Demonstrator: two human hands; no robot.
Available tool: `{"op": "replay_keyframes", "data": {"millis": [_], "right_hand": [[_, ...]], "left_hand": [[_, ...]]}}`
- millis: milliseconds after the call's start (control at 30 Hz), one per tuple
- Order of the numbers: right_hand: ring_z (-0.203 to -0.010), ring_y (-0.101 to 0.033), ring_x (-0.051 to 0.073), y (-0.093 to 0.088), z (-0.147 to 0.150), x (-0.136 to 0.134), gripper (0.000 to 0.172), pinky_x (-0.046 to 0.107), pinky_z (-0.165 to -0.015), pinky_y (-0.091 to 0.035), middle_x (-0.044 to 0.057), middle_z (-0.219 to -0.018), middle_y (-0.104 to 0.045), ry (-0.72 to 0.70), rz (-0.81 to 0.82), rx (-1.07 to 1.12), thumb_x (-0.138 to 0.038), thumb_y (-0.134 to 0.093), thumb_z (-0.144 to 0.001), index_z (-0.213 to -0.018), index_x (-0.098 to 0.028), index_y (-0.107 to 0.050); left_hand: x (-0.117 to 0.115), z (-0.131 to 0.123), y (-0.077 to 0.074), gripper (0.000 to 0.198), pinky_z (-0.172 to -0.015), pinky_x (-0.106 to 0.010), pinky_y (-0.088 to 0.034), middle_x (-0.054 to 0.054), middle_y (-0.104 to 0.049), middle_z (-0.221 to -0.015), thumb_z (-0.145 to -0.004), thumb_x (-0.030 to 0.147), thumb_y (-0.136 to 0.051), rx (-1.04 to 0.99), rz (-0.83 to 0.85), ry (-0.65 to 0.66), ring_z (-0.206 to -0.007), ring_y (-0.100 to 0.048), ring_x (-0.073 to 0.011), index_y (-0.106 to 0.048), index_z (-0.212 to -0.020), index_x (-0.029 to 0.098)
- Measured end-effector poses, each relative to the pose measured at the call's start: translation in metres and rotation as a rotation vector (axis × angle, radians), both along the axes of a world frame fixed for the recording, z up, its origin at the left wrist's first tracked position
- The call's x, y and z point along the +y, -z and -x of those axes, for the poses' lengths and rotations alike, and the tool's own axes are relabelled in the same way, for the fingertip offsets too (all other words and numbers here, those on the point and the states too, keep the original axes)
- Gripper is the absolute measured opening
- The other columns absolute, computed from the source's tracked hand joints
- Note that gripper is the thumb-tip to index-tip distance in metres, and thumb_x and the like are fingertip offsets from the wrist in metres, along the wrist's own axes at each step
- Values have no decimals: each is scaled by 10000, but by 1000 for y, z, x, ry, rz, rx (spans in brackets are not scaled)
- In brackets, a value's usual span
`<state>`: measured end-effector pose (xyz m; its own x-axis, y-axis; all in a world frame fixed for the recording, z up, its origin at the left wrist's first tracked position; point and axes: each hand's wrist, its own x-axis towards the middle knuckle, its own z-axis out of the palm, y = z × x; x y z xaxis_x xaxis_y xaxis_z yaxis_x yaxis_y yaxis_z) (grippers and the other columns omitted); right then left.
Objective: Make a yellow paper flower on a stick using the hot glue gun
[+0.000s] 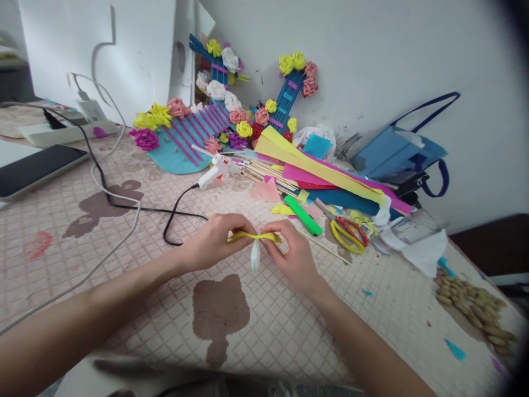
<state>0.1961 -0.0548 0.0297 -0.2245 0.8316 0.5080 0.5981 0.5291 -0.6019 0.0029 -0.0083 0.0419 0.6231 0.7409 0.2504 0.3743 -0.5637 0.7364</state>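
Over the middle of the table, both hands pinch a small yellow paper piece [258, 235] that is narrow at its centre. My left hand [219, 241] is closed on its left end, and my right hand [291, 251] grips the right end. Just below the paper, between the hands, hangs a whitish-green oval thing [255, 258]; I cannot make out its kind or what supports it. Beyond the hands lies a white hot glue gun [215, 170]. To the right rest a bright green utility knife [303, 214] and scissors [347, 234] with yellow and red handles.
Paper-flower guitars [177, 140] stand against the wall. Coloured paper sheets [322, 165] and thin sticks [268, 175] lie behind the knife. Cables [124, 207] cross the left side near a tablet-like device [41, 168]. Peanuts [471, 306] lie at right, a blue bag [384, 151] behind.
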Motion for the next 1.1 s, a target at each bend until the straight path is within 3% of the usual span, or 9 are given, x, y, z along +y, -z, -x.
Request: {"op": "replay_keyframes", "data": {"millis": [167, 400, 633, 1000, 1100], "right_hand": [[-877, -588, 177, -2, -2, -1, 108, 321, -773, -460, 19, -902, -628, -34, 124, 58, -191, -553, -851, -948, -233, -578], [-869, -591, 164, -1, 0, -1, 115, 302, -772, -459, 15, -905, -628, -11, 137, 62, -181, -568, -839, -947, -219, -570], [-864, -599, 167, 1, 2, -1, 150, 306, -763, -467, 10, -894, -633, -4, 112, 27, -145, -570, -814, -941, -225, -571], [-849, -611, 162, 7, 2, 1, 205, 319, -779, -496, 9, -891, -629, -25, 210, 112, -140, -573, -780, -966, -224, -555], [-997, -574, 190, 6, 3, -1, 198, 371, -869, -477, 44, -1027, -585, 10, 114, 167, -180, -575, -798, -984, -231, -528]], "left_hand": [[1, 0, -1, 150, -651, -219, -436, -17, -687, -783, -827, 237, -556, -22, 180, 24, -702, -590, -122, -678, -861, 157], [8, 4, 0, 244, -645, -221, -454, -43, -694, -815, -842, 326, -547, -73, 325, 146, -733, -603, -133, -673, -911, 129], [9, 1, 2, 273, -567, -194, -407, -24, -670, -728, -850, 359, -542, -26, 290, 96, -646, -554, -106, -680, -863, 125], [5, 1, 1, 187, -581, -199, -406, -12, -672, -688, -831, 237, -539, 61, 23, 95, -613, -574, -101, -696, -813, 137], [5, 0, 2, 178, -588, -201, -417, -16, -677, -700, -825, 234, -546, 52, 42, 24, -627, -587, -106, -693, -806, 136]]}}
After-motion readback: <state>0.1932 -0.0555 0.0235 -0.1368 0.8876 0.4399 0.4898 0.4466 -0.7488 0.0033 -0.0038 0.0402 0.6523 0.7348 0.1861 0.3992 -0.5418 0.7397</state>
